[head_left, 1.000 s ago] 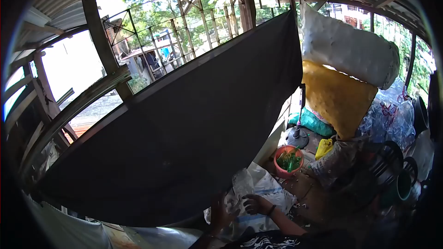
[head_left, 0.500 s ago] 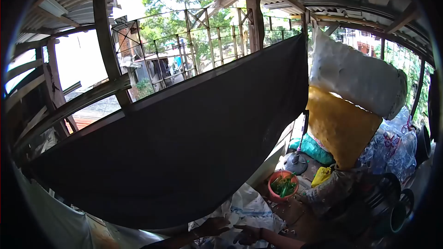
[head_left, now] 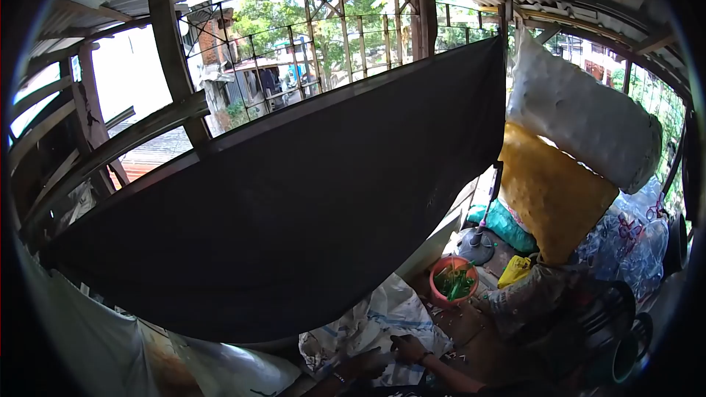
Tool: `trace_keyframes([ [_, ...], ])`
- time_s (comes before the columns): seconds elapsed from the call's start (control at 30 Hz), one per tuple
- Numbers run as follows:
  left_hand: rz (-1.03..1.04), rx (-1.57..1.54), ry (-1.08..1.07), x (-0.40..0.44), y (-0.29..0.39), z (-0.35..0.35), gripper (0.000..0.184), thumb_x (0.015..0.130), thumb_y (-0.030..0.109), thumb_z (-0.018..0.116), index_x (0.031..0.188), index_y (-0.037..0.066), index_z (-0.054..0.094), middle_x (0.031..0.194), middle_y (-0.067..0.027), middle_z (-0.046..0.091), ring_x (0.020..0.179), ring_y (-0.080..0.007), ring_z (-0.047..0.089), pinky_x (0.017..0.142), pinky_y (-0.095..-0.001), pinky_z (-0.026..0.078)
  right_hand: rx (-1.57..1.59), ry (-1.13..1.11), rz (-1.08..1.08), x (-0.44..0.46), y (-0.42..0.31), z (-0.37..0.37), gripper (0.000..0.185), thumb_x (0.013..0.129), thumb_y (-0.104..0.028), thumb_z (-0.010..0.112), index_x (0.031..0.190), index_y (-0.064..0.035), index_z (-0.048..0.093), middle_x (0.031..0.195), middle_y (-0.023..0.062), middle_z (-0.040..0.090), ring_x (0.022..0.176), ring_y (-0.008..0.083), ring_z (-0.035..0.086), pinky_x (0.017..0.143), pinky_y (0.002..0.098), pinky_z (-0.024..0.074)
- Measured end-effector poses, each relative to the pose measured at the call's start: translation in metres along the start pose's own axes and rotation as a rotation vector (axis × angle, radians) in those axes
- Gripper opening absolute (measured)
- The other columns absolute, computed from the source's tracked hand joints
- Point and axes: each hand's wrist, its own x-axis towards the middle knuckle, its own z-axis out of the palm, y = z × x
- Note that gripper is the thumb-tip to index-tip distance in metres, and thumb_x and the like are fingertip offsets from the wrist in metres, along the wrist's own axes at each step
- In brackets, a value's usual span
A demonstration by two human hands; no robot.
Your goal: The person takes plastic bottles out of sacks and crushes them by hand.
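At the bottom centre, my right hand point(head_left: 409, 349) is over a white woven sack point(head_left: 393, 312) with blue stripes, its fingers bent and dim. Left of it and slightly lower, my left hand point(head_left: 365, 365) reaches across the near part of the same sack, a light band at its wrist. A narrow gap parts the two hands. Shadow and blur hide the fingers, so whatever they hold, if anything, cannot be made out.
A black cloth point(head_left: 294, 198) hangs across the left and centre. To the right stand a red basin point(head_left: 435, 290) with green pieces, a yellow container point(head_left: 515, 270), an orange sack point(head_left: 555, 191), a white sack point(head_left: 581, 114), clear plastic bottles point(head_left: 632, 242) and dark baskets point(head_left: 599, 316).
The clear plastic piece seen near my hands a second ago is no longer visible. My hands are lower in the view, and the surroundings have shifted rightward with the camera's motion.
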Motion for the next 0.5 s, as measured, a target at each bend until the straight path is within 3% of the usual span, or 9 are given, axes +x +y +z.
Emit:
trace_keyframes([
  [0.07, 0.000, -0.026, -0.004, -0.004, 0.005, 0.003, 0.039, 0.083, 0.027, 0.061, 0.116, 0.007, 0.055, 0.066, -0.0096, 0.063, 0.056, -0.0315, 0.062, 0.050, -0.0469, 0.047, 0.042, 0.111, -0.099, 0.002, -0.003, -0.003, 0.037, 0.090, -0.035, 0.056, 0.109, -0.0039, 0.062, 0.084, 0.0113, 0.069, 0.072, 0.0228, 0.068, 0.066, 0.0360, 0.0542],
  [0.17, 0.011, -0.042, 0.018, -0.011, 0.012, 0.006, 0.040, 0.083, 0.028, 0.060, 0.117, 0.007, 0.055, 0.065, -0.0097, 0.062, 0.056, -0.0315, 0.061, 0.049, -0.0469, 0.047, 0.368, -0.078, -0.105, 0.010, -0.043, -0.056, 0.037, 0.086, -0.028, 0.058, 0.116, -0.0050, 0.056, 0.084, 0.0132, 0.068, 0.059, 0.0292, 0.064, 0.066, 0.0403, 0.0536],
  [0.23, 0.021, -0.055, 0.061, -0.013, 0.014, 0.002, 0.041, 0.083, 0.028, 0.060, 0.118, 0.007, 0.054, 0.064, -0.0097, 0.062, 0.055, -0.0315, 0.061, 0.049, -0.0469, 0.046, 0.440, -0.449, 0.378, 0.018, -0.062, -0.078, 0.045, 0.093, -0.043, 0.048, 0.110, -0.0030, 0.061, 0.082, 0.0133, 0.067, 0.059, 0.0254, 0.065, 0.061, 0.0394, 0.0539],
  [0.27, 0.028, -0.064, 0.100, -0.012, 0.013, -0.003, 0.041, 0.083, 0.029, 0.060, 0.118, 0.007, 0.054, 0.064, -0.0097, 0.062, 0.055, -0.0315, 0.061, 0.049, -0.0469, 0.046, 0.453, -0.504, 0.468, 0.018, -0.057, -0.075, 0.060, 0.094, -0.056, 0.040, 0.108, -0.0026, 0.064, 0.082, 0.0116, 0.067, 0.058, 0.0213, 0.064, 0.055, 0.0374, 0.0534],
  [0.3, 0.043, -0.066, 0.145, -0.011, 0.009, -0.016, 0.042, 0.083, 0.029, 0.060, 0.118, 0.007, 0.054, 0.064, -0.0098, 0.062, 0.054, -0.0315, 0.061, 0.049, -0.0469, 0.046, 0.452, -0.499, 0.462, 0.016, -0.063, -0.076, 0.060, 0.094, -0.056, 0.040, 0.108, -0.0026, 0.064, 0.082, 0.0116, 0.067, 0.058, 0.0213, 0.064, 0.055, 0.0374, 0.0534],
  [0.37, 0.094, -0.067, 0.274, -0.011, -0.001, -0.044, 0.043, 0.084, 0.029, 0.060, 0.119, 0.007, 0.053, 0.063, -0.0098, 0.062, 0.054, -0.0315, 0.061, 0.048, -0.0469, 0.046, 0.653, -0.587, 0.672, 0.008, -0.080, -0.080, 0.059, 0.093, -0.055, 0.042, 0.113, -0.0035, 0.063, 0.083, 0.0101, 0.068, 0.059, 0.0195, 0.065, 0.051, 0.0346, 0.0531],
  [0.4, 0.122, -0.058, 0.347, -0.012, -0.005, -0.059, 0.043, 0.084, 0.029, 0.060, 0.119, 0.007, 0.053, 0.063, -0.0098, 0.062, 0.053, -0.0315, 0.061, 0.048, -0.0469, 0.046, 0.802, -0.631, 0.685, 0.007, -0.072, -0.068, 0.061, 0.092, -0.058, 0.045, 0.123, -0.0062, 0.057, 0.096, 0.0101, 0.068, 0.062, 0.0198, 0.066, 0.053, 0.0296, 0.0533],
  [0.5, 0.082, 0.012, 0.448, -0.013, -0.020, -0.087, 0.041, 0.084, 0.031, 0.060, 0.116, 0.006, 0.055, 0.062, -0.0100, 0.062, 0.053, -0.0315, 0.060, 0.049, -0.0464, 0.046, 1.018, -0.514, 0.504, 0.001, -0.062, -0.036, 0.058, 0.093, -0.052, 0.046, 0.125, -0.0047, 0.054, 0.108, 0.0141, 0.064, 0.073, 0.0227, 0.069, 0.060, 0.0339, 0.0571],
])
